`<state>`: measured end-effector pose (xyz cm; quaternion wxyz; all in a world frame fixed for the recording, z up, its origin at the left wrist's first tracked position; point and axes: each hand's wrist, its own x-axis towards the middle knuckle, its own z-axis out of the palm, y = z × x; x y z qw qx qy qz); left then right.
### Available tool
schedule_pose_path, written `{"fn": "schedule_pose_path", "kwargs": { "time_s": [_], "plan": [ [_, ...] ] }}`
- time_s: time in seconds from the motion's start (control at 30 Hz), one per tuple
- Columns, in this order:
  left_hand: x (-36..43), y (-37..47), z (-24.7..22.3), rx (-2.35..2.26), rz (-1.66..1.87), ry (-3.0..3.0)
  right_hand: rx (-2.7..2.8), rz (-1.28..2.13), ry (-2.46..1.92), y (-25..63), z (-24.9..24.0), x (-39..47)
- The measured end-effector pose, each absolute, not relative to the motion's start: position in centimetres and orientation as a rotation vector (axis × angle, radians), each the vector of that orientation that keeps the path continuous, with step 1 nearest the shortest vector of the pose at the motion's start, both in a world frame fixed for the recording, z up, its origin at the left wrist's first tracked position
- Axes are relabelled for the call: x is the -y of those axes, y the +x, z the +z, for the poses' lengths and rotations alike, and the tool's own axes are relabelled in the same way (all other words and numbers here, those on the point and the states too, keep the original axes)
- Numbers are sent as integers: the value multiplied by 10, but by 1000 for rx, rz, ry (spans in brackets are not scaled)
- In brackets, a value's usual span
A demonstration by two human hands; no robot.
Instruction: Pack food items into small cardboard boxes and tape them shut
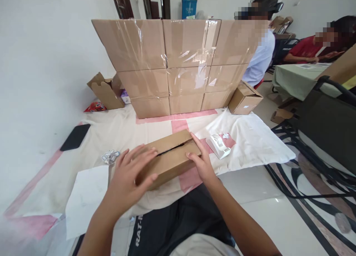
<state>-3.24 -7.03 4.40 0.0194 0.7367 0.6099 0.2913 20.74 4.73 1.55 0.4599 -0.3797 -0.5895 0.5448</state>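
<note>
A long brown cardboard box [174, 159] lies on the cloth-covered table in front of me, a narrow dark gap running between its top flaps. My left hand [133, 174] rests over the box's left end with the fingers apart. At the right end, my right hand [201, 159] grips the box, its thumb on the top and its fingers along the far corner. Just right of the box is a white tape dispenser [218, 146].
Taped cardboard boxes [185, 67] form an upright wall at the back. A small box [245, 98] stands right, an open box [107, 91] left. Paper [86, 200], clips [110, 156] and a black phone-like object [75, 137] lie left. Two people sit beyond.
</note>
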Motion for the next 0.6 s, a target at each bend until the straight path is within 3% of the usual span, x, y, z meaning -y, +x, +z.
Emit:
{"fn": "schedule_pose_path", "kwargs": {
  "time_s": [0.13,0.43,0.6],
  "plan": [
    [66,-1,37,-1993,639,2596,1501,1271,-936,209,15,-48],
    [62,-13,28,-1951,538,2699,1570,1144,-877,217,-1,-47],
    [60,-14,28,-1927,592,2682,1481,657,-1310,284,-12,-72]
  ]
}}
